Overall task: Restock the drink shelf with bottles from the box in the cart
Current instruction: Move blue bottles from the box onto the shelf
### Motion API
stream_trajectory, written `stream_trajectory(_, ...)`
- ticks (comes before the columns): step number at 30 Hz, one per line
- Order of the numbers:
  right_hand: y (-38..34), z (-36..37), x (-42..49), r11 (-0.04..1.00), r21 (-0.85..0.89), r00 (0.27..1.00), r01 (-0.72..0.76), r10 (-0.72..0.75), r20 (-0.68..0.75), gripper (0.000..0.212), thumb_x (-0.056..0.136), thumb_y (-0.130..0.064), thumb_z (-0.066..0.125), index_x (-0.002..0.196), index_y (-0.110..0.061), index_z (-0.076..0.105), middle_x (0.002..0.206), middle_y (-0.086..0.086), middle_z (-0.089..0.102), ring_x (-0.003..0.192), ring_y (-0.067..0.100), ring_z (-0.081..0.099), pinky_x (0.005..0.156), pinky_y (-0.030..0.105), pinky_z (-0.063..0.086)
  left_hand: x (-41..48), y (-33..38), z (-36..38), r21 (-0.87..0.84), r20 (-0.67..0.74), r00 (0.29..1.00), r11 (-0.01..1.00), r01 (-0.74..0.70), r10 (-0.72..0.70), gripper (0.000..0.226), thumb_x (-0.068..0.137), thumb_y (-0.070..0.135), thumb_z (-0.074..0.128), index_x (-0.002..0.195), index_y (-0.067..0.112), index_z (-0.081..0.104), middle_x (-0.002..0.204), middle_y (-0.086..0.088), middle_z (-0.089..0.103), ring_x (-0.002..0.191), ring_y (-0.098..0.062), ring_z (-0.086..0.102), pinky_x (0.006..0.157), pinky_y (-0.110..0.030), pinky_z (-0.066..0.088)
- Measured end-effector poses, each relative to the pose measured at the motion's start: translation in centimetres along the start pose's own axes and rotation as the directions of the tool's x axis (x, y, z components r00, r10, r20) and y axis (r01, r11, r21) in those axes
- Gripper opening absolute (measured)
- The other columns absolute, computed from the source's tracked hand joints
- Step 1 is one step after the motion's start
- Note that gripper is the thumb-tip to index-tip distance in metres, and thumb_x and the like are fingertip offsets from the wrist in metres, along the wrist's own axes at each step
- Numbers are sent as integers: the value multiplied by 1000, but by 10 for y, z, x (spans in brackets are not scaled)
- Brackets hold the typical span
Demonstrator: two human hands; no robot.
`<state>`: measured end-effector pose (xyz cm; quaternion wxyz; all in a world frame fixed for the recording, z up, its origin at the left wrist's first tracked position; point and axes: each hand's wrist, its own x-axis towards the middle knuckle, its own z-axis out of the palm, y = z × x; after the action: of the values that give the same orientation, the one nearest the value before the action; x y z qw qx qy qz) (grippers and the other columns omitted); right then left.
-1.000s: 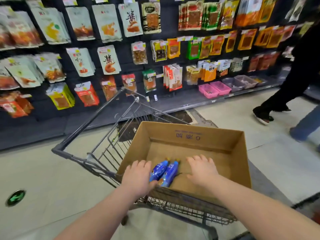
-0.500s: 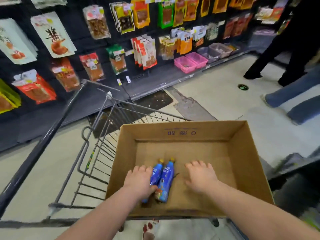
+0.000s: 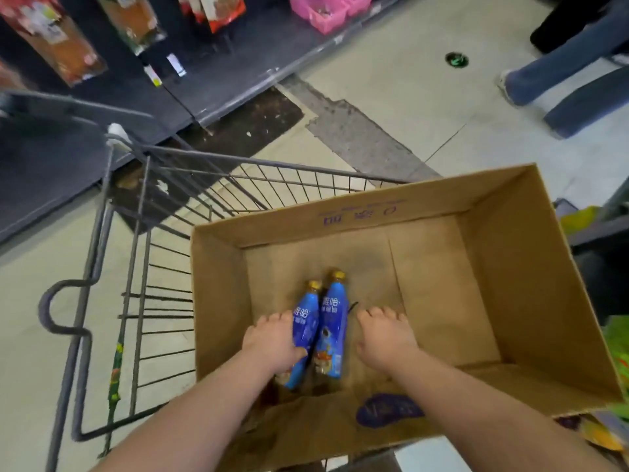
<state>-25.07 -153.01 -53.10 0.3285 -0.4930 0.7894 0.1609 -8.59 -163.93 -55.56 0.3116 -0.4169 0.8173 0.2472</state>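
Note:
An open cardboard box sits in a wire shopping cart. Two blue bottles with gold caps lie side by side on the box floor, caps pointing away from me. My left hand grips the left bottle, thumb wrapped over its lower body. The right bottle lies free beside it. My right hand is palm down on the box floor just right of that bottle, fingers bent, holding nothing. No drink shelf is in view.
A dark shelf base with hanging snack packs and pink bins runs along the top left. A person's legs in jeans stand on the floor at the upper right. Green packaging shows at the right edge.
The view has tilted down and closer over the box. My left hand has closed more around the left bottle. My right hand stays beside the right bottle.

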Motion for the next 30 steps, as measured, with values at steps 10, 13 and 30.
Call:
stream_trajectory(10, -3, 57, 67, 937, 314, 985, -153, 118, 126, 72, 81, -52, 61, 137, -18, 30, 133, 8, 47, 123, 28, 46, 98, 39, 40, 55, -3, 50, -352, 136, 977, 914, 202, -164, 84, 72, 47, 74, 137, 15, 33, 131, -9, 50, 120, -28, 50, 96, -34, 42)
stream_trajectory(13, -5, 72, 79, 820, 523, 971, -232, 168, 167, 85, 76, -53, 67, 141, -20, 25, 133, 8, 48, 123, 28, 48, 99, 40, 43, 67, -3, 60, -515, 147, 970, 823, 242, -194, 82, 70, 36, 78, 137, 14, 35, 132, -11, 52, 120, -28, 51, 97, -32, 41)
stream_trajectory(30, -17, 110, 98, 370, 841, 904, -395, 318, 285, 59, 63, -25, 79, 110, -15, 46, 105, 3, 62, 89, 17, 59, 78, 31, 49, 79, 7, 85, -683, 156, 947, 662, 309, -280, 75, 55, 26, 85, 121, 13, 53, 116, -7, 59, 103, -23, 59, 91, -41, 51)
